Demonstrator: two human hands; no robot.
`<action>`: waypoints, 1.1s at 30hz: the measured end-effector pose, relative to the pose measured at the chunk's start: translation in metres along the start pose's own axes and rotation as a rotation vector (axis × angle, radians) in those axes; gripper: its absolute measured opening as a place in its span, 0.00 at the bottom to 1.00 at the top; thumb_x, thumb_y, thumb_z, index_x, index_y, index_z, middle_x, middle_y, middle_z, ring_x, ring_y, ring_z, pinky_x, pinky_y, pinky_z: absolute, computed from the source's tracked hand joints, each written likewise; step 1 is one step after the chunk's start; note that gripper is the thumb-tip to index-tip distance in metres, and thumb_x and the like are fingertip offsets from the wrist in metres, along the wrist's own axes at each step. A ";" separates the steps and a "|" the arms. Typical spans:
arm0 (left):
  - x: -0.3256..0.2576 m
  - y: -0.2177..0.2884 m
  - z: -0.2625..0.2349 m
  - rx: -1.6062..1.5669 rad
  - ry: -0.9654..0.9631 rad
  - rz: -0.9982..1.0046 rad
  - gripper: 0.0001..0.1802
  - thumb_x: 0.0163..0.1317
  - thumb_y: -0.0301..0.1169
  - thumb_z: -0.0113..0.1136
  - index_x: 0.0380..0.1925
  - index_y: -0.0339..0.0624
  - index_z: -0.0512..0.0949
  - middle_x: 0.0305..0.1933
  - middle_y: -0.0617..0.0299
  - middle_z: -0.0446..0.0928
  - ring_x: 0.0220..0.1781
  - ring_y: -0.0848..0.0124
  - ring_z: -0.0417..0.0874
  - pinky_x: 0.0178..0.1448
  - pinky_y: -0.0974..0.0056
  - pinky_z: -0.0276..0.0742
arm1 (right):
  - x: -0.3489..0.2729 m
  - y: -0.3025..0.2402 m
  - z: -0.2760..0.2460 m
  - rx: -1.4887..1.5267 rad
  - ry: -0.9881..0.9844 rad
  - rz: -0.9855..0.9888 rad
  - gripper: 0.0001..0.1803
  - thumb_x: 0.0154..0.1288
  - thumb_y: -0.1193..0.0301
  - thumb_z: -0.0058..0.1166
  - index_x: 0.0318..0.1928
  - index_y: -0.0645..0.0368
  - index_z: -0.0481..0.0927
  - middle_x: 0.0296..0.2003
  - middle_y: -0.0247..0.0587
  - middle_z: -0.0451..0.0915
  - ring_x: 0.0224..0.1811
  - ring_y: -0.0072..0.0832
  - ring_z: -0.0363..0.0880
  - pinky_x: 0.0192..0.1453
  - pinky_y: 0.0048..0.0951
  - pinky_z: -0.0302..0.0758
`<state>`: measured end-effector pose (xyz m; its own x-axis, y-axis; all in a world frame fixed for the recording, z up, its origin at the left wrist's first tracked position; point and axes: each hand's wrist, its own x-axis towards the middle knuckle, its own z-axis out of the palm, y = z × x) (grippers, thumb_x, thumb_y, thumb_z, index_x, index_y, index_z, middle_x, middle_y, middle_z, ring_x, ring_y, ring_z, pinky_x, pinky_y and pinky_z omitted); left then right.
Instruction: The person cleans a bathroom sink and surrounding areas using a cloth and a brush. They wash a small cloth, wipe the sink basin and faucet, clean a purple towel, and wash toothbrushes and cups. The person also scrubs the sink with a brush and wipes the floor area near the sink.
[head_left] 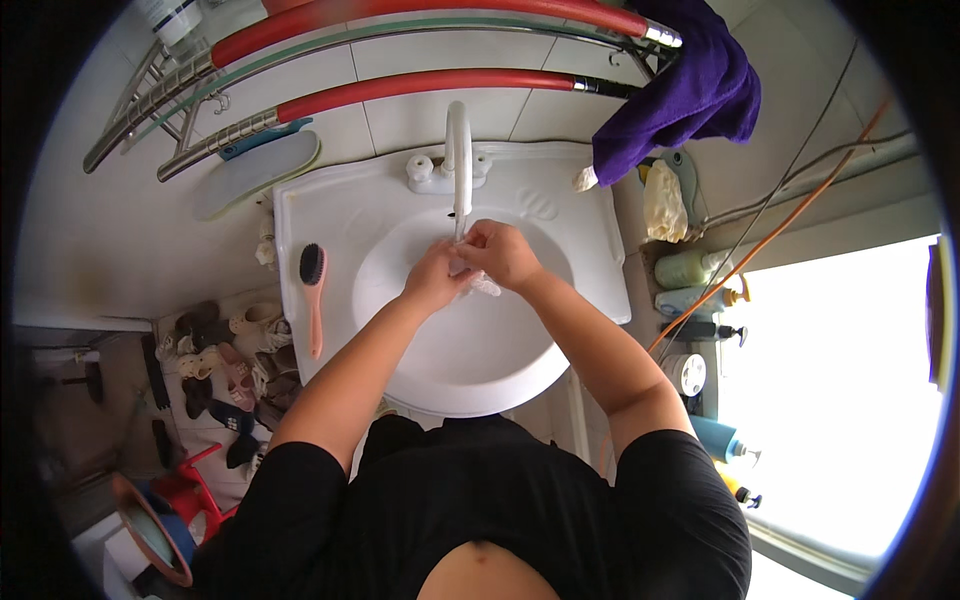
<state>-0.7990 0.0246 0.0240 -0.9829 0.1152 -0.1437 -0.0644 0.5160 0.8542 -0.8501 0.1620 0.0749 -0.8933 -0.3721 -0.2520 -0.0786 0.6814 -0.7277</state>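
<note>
Both my hands are together in the white oval washbasin (465, 365), just below the white gooseneck tap (460, 165). A thin stream of water seems to run from the spout onto them. My left hand (434, 279) is closed on a small, crumpled white thing, like wet cloth (487, 285). My right hand (505, 256) pinches the same thing from the other side, fingers bent. Part of it hangs below the fingers; the rest is hidden between the hands. A pink-handled brush with dark bristles (313, 275) lies on the basin's left ledge.
Red-sleeved rails (430, 85) run above the basin, with a purple towel (680, 100) hanging at the right. Several bottles (690, 268) line the right-hand sill, near an orange cable (760, 245). Several shoes (235, 375) and a red stool (190, 490) stand at the lower left.
</note>
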 end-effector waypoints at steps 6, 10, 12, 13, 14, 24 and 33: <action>0.014 -0.017 0.010 0.067 -0.001 -0.162 0.18 0.57 0.37 0.52 0.47 0.43 0.71 0.41 0.52 0.74 0.44 0.61 0.76 0.48 0.63 0.70 | 0.077 0.033 -0.021 -0.166 0.224 -0.155 0.13 0.57 0.66 0.48 0.43 0.53 0.75 0.41 0.49 0.76 0.41 0.39 0.76 0.43 0.36 0.72; 0.018 -0.021 0.008 -0.410 0.015 -0.087 0.18 0.62 0.36 0.47 0.49 0.39 0.69 0.48 0.58 0.72 0.49 0.68 0.72 0.52 0.63 0.69 | 0.123 0.043 -0.015 -0.582 0.238 -0.301 0.25 0.57 0.72 0.44 0.57 0.44 0.65 0.57 0.52 0.60 0.51 0.45 0.70 0.53 0.41 0.70; 0.018 -0.028 0.009 -0.856 -0.024 -0.208 0.19 0.64 0.37 0.45 0.52 0.40 0.67 0.50 0.60 0.71 0.51 0.70 0.71 0.54 0.63 0.67 | 0.148 0.053 -0.017 -0.693 -0.004 -0.309 0.23 0.57 0.74 0.44 0.55 0.47 0.67 0.58 0.52 0.60 0.50 0.44 0.71 0.52 0.39 0.71; 0.012 -0.022 0.000 -0.841 -0.033 -0.215 0.20 0.65 0.39 0.44 0.53 0.40 0.66 0.51 0.61 0.69 0.53 0.69 0.69 0.55 0.61 0.67 | 0.150 0.041 -0.020 -0.787 -0.063 -0.273 0.22 0.57 0.73 0.44 0.54 0.49 0.67 0.58 0.53 0.58 0.50 0.44 0.72 0.51 0.39 0.72; 0.006 -0.018 -0.004 -0.823 -0.005 -0.212 0.21 0.65 0.40 0.43 0.53 0.39 0.66 0.51 0.61 0.69 0.52 0.70 0.69 0.55 0.62 0.67 | 0.151 0.029 -0.023 -0.884 -0.118 -0.236 0.21 0.57 0.73 0.44 0.54 0.51 0.67 0.59 0.54 0.57 0.50 0.43 0.72 0.50 0.39 0.72; -0.020 0.014 -0.046 -0.756 0.171 -0.029 0.20 0.66 0.41 0.42 0.44 0.35 0.71 0.42 0.62 0.73 0.44 0.75 0.71 0.50 0.70 0.65 | 0.141 0.072 0.001 -0.255 0.272 0.019 0.26 0.60 0.52 0.46 0.45 0.63 0.72 0.34 0.45 0.79 0.39 0.37 0.77 0.42 0.35 0.72; -0.037 0.063 -0.069 -1.066 0.137 -0.027 0.19 0.64 0.41 0.45 0.45 0.37 0.70 0.45 0.60 0.72 0.47 0.71 0.72 0.52 0.62 0.69 | -0.021 0.101 0.068 0.534 -0.334 -0.316 0.50 0.47 0.37 0.51 0.62 0.59 0.57 0.54 0.52 0.65 0.57 0.41 0.64 0.59 0.34 0.63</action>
<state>-0.7783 -0.0058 0.1178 -0.9857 -0.0154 -0.1679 -0.1382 -0.4968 0.8568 -0.8090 0.1957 -0.0364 -0.6732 -0.7330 -0.0973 -0.0073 0.1382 -0.9904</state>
